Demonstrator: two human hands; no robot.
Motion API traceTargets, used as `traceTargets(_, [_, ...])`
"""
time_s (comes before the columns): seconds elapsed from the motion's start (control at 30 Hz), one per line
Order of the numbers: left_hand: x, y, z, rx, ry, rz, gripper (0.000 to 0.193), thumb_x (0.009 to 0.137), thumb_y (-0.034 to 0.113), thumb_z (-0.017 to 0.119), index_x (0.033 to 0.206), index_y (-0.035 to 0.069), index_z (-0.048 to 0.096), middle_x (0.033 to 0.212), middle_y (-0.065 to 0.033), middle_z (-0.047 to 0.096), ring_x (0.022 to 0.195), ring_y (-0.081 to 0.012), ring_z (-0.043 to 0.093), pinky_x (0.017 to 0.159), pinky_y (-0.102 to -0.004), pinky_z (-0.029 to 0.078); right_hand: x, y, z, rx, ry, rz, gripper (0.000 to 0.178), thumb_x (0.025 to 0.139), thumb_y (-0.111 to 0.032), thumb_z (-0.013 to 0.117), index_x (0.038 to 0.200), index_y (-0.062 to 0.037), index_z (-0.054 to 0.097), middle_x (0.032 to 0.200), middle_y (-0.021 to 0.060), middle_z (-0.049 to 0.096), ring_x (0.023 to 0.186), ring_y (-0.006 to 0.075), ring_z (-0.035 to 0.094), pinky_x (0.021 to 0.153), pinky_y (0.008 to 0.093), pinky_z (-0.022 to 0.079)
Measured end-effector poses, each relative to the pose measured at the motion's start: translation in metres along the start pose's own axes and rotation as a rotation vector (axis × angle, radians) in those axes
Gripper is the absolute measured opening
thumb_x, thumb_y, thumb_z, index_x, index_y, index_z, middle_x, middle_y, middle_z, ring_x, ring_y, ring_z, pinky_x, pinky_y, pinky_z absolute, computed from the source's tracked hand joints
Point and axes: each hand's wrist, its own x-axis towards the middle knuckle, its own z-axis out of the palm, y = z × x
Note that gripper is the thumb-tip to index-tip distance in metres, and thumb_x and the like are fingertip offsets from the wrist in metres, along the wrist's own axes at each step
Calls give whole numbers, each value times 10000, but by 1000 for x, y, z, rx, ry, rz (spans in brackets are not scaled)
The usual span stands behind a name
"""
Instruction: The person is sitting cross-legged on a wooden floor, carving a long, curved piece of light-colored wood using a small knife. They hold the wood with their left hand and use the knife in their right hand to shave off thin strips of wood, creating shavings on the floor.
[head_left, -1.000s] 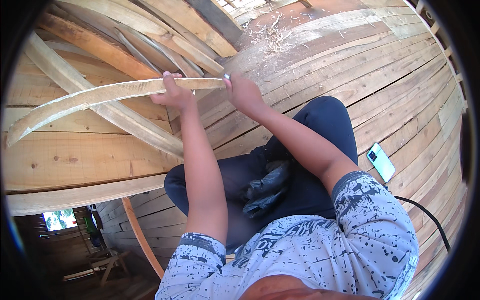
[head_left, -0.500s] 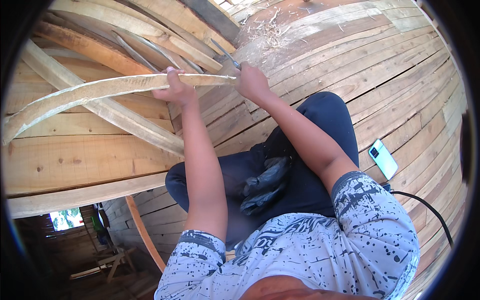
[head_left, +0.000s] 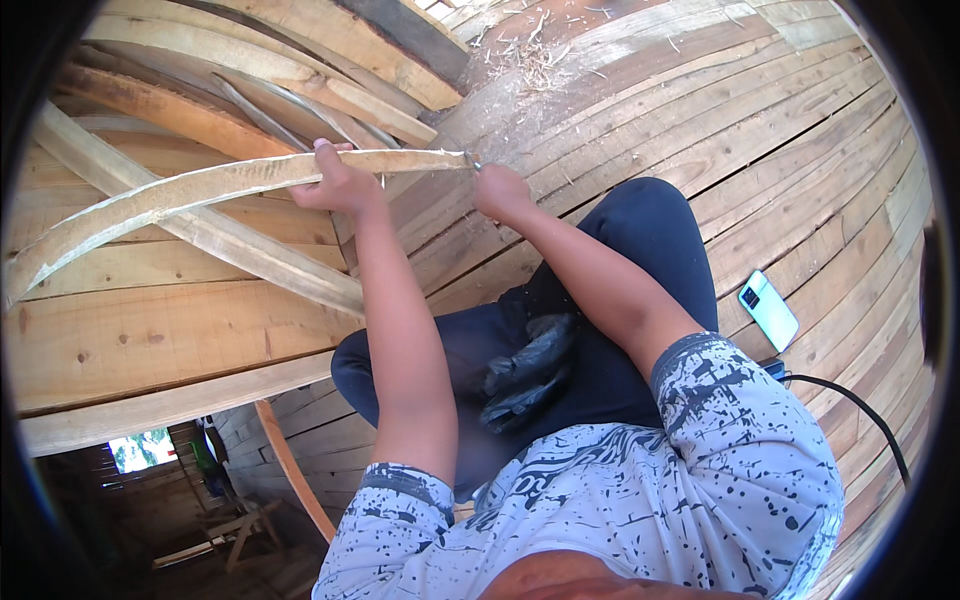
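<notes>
As the head view shows, my left hand is wrapped around a curved wooden strip, which arcs out to my left across a pale beam. Just beside its right end, my right hand is curled around a mostly hidden metal tool. A light-blue phone lies on the plank floor to my right.

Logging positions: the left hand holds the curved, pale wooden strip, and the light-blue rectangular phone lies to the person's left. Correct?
Wrong side: the light-blue rectangular phone lies to the person's right, per the head view; the left hand does hold the curved wooden strip.
</notes>
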Motion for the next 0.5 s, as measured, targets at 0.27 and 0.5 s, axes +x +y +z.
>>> traceTargets(0.27, [12, -3, -8, 40, 19, 8, 348, 833, 60, 618, 1092, -111, 462, 759, -135, 571, 607, -198, 568, 560, -321, 476, -20, -24, -10, 124, 46, -32, 309, 966, -218, 516, 999, 67, 632, 893, 297, 672, 894, 469, 658, 795, 539, 520])
traceTargets(0.5, [23, -13, -25, 13, 95, 23, 360, 823, 72, 617, 1110, -97, 478, 762, -143, 560, 605, -201, 549, 556, -325, 467, -22, -32, 1, 120, 139, -78, 318, 1000, -231, 471, 1042, 59, 596, 913, 281, 673, 881, 464, 663, 796, 553, 513])
